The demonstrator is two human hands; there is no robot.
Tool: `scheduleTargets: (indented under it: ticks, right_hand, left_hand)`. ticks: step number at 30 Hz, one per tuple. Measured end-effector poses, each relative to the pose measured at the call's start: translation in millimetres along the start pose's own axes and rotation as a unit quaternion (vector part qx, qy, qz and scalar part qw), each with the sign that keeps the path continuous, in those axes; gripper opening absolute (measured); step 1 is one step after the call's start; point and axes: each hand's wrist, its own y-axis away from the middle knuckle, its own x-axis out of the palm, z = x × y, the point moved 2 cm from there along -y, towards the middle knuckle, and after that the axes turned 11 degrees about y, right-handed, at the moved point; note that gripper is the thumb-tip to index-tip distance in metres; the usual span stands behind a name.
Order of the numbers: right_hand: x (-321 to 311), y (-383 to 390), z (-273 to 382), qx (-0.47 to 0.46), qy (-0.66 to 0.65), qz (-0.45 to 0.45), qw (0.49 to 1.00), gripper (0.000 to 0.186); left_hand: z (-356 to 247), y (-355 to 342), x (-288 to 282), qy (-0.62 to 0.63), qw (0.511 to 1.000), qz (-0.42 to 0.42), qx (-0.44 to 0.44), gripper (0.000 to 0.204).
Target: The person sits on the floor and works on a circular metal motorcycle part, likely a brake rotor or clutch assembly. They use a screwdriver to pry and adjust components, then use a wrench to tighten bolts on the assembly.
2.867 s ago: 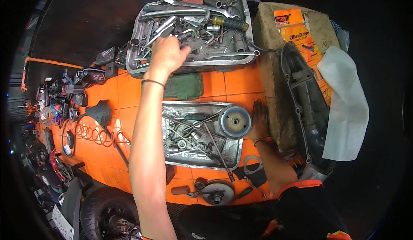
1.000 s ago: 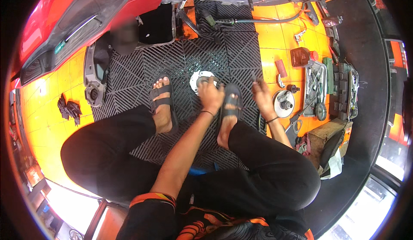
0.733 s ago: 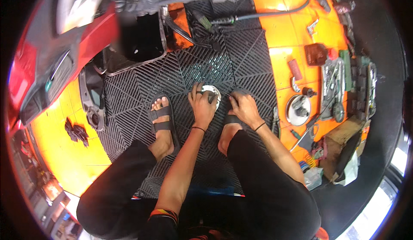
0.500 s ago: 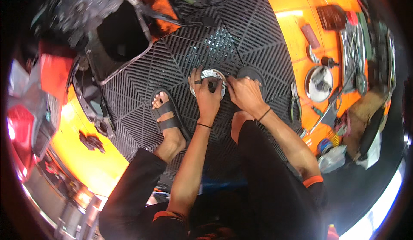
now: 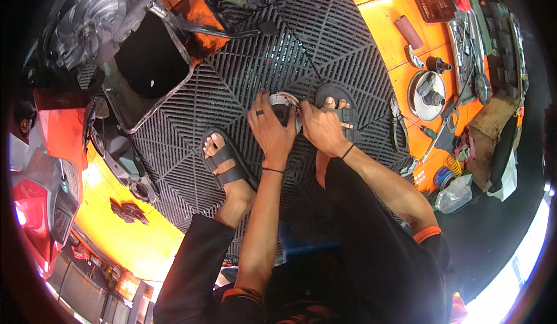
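Observation:
A round silver part (image 5: 282, 99) with a dark centre sits between my feet on the black grid mat (image 5: 214, 86). My left hand (image 5: 270, 128) grips its left side, fingers curled over it and largely covering it. My right hand (image 5: 322, 128) is at the part's right rim, fingers bent and pinched together; whatever is between those fingertips is hidden. Both of my sandalled feet flank the part, the left sandal (image 5: 232, 175) lower in view, the right sandal (image 5: 346, 115) just beyond my right hand.
At upper left are metal engine parts (image 5: 87, 25), a black rectangular pan (image 5: 187, 71) and red bodywork (image 5: 61, 132). On the right are pliers (image 5: 397, 124), a disc assembly (image 5: 422, 95), a dark bottle (image 5: 432, 5), a tool tray (image 5: 461, 57) and cardboard (image 5: 484, 135).
My view has turned from the tool trays to the mat. Both hands have come together on the round part, the right moving leftward to its rim. Lately the view has tilted slightly.

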Motion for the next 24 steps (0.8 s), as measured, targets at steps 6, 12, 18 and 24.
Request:
scheduleTargets:
  ticks: [6, 12, 18, 24]
  right_hand:
    - [5.4, -4.7, 14.3, 0.073, -0.061, 0.011, 0.995, 0.02]
    - [8.3, -10.7, 29.4, 0.173, -0.175, -0.024, 0.969, 0.021]
    - [11.9, -13.5, 31.1, 0.198, -0.161, -0.028, 0.967, 0.02]
    - [6.9, -18.8, 39.8, 0.254, -0.14, -0.031, 0.956, 0.018]
  left_hand:
    - [8.2, -1.5, 2.4, -0.135, 0.99, 0.046, 0.021, 0.067]
    - [8.3, -3.5, 10.0, -0.164, 0.985, 0.051, 0.009, 0.069]
    - [8.5, -3.4, 15.3, -0.169, 0.983, 0.067, -0.008, 0.065]
    - [13.7, -1.8, 19.6, -0.19, 0.979, 0.072, -0.022, 0.062]
